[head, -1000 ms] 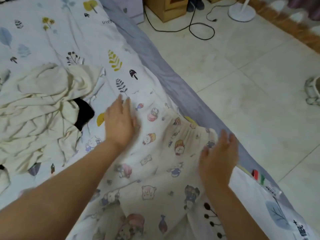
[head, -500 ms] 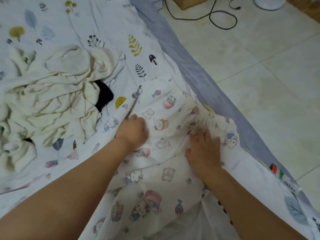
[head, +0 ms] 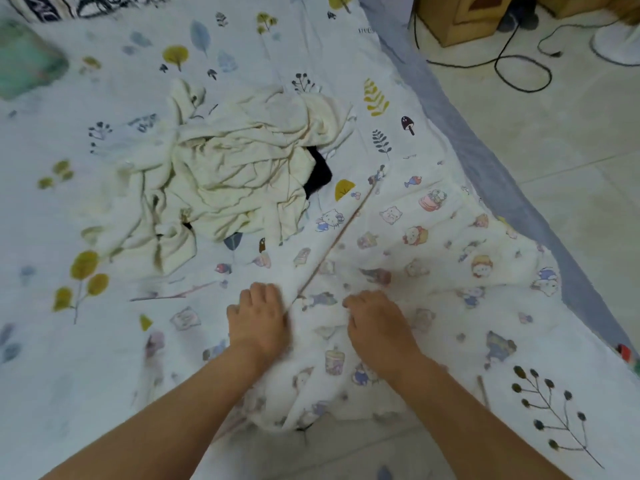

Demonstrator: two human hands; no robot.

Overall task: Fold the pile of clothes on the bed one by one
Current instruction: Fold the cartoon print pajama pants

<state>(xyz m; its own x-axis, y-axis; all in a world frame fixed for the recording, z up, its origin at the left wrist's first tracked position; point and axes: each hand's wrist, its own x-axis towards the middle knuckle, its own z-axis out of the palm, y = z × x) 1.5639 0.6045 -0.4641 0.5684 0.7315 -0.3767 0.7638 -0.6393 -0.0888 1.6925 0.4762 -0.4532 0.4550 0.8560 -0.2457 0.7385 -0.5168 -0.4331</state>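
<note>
While the head camera is looking down over the bed sheet, a cartoon-print garment is lying spread near the bed's right edge, flattened so that it can be folded on an even surface. Both hands are working on its near part. The left hand is curling its fingers on the cloth beside a straight fold edge, apparently gripping the fabric there, though the fingertips are hidden. The right hand is likewise bending its fingers down into the print, seemingly bunching or pinching cloth; I cannot tell how firmly. Judging by this, the person is gathering the near end to turn it over. Further up the bed, the cream clothes pile, with something black showing under it, is waiting well apart, keeping the folding area free.
</note>
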